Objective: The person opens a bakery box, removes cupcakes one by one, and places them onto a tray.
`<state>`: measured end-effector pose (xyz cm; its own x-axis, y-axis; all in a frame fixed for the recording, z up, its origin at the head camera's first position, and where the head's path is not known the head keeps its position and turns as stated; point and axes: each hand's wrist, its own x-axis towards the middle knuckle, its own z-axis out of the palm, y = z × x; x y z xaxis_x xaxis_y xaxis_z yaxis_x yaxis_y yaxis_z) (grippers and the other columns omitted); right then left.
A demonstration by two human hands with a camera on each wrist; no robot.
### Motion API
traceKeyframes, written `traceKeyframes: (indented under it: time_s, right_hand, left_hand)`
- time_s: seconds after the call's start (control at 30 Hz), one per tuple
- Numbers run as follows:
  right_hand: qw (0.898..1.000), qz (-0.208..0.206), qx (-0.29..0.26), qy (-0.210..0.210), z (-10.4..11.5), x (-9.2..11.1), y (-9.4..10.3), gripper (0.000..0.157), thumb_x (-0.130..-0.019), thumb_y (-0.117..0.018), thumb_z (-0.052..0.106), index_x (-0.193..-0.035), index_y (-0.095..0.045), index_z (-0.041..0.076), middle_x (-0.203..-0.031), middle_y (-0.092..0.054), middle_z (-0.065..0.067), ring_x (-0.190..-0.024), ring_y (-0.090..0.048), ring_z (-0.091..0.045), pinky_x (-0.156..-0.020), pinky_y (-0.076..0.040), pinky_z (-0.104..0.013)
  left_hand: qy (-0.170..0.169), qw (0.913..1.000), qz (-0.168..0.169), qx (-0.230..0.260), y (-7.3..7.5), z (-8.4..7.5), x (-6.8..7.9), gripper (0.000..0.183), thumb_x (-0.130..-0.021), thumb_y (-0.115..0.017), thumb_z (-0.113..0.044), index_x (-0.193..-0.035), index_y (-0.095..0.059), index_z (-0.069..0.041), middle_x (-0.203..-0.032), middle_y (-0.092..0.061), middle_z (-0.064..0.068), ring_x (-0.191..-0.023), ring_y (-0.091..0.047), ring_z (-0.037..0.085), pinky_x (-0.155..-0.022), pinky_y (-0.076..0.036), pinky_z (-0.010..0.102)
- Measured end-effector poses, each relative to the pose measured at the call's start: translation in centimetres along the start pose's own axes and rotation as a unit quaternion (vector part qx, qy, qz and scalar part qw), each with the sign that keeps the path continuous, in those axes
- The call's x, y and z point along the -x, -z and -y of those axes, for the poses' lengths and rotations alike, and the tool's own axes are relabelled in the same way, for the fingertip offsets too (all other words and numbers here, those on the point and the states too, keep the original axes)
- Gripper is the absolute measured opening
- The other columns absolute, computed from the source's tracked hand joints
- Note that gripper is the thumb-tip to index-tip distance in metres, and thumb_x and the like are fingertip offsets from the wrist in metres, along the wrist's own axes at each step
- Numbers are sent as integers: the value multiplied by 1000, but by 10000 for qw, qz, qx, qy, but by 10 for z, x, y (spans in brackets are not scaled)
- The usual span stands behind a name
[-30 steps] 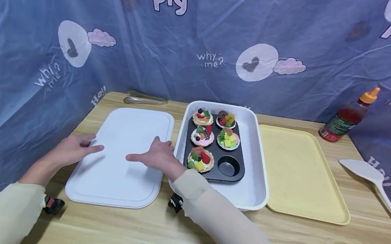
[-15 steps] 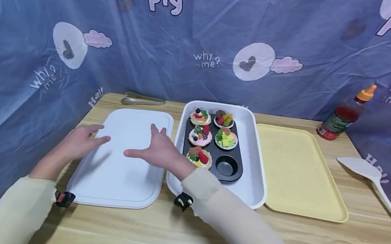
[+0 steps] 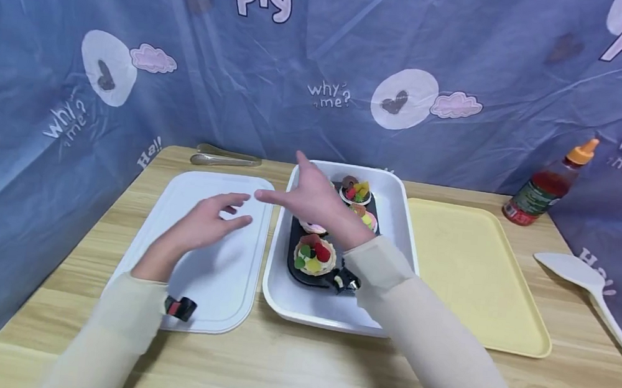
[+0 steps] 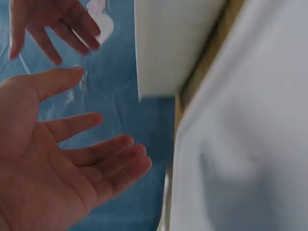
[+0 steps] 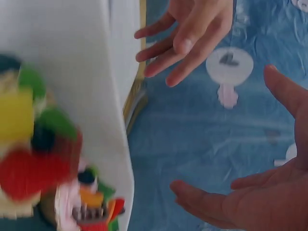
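Two bare hands hover over a wood-grained bench [image 3: 272, 365], with a creased blue sheet [image 3: 265, 89] printed with clouds and lettering hung behind it and along both sides. The left hand [image 3: 209, 225] is raised over a flat white board [image 3: 219, 272], its fingers loose and slightly bent; its shadow falls on the smooth surface below. The right hand [image 3: 313, 200] hangs above the left side of a deep white tray [image 3: 310, 314], fingers extended and thumb held wide. Neither grips anything.

Inside that glossy, round-cornered tray sits a dark muffin tin [image 3: 294, 272] with tarts in it. The front-left tart [image 3: 314, 255] has a crimped pale shell topped with red, green, yellow and brown pieces. Right of the tray lies a matte yellow tray [image 3: 472, 272], and farther off stand a sauce bottle [image 3: 538, 194] with an orange nozzle and, lying nearer, a white spoon [image 3: 576, 272]. Metal tongs [image 3: 224, 159] rest at the back.

The right hand and cream sleeve [image 3: 433, 330] cover much of the tin, leaving the back-left tart almost wholly hidden. The spoon's handle runs out of sight, and the tarts blur in the right wrist view.
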<state>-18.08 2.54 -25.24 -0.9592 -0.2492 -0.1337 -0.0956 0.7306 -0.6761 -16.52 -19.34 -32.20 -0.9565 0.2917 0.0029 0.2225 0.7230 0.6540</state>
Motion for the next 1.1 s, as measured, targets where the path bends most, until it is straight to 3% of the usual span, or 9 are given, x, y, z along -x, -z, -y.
traceKeyframes:
  time_s: [0.2,0.23,0.43,0.87,1.1]
  right_hand:
    - [9996,-206,-155,-91,-27,-21,12,113,-83,-75,60,-164,-10,15,-167,-26,-11,-139,-48,-31,-106,-47,-48]
    - [9994,-264,-182,-113,-32,-25,13,112,-83,-75,60,-163,-12,15,-166,-27,-12,-144,-41,-29,-109,-44,-47]
    - [9969,-495,-538,-294,-54,-48,15,100,-85,-77,50,-161,-25,11,-164,-31,-13,-148,-36,-31,-116,-39,-49]
    - [9971,-386,-559,-346,-84,-82,13,94,-84,-79,45,-157,-34,6,-157,-41,-21,-144,-42,-35,-115,-39,-48]
    - [9969,-195,-552,-521,-91,-92,10,92,-87,-78,41,-158,-31,8,-157,-40,-22,-144,-41,-36,-116,-38,-49]
  left_hand:
    - [-266,9978,268,547,-30,-18,-15,64,-98,-65,-28,-153,-41,-6,-152,-45,22,-135,-49,41,-104,-48,52]
    - [-263,9971,323,633,-34,-19,-16,66,-97,-66,-28,-154,-40,-7,-154,-43,21,-136,-47,40,-104,-48,51]
    - [-222,9932,518,1015,-49,-20,-23,68,-97,-67,-28,-156,-38,-11,-156,-41,17,-135,-49,37,-105,-49,49]
    - [-214,9897,587,1286,-59,-10,-28,65,-97,-66,-20,-156,-38,-13,-154,-43,14,-127,-56,33,-102,-51,48]
    - [-132,9893,579,1336,-60,-7,-31,62,-98,-64,-19,-155,-39,-13,-154,-45,13,-126,-57,32,-103,-49,49]
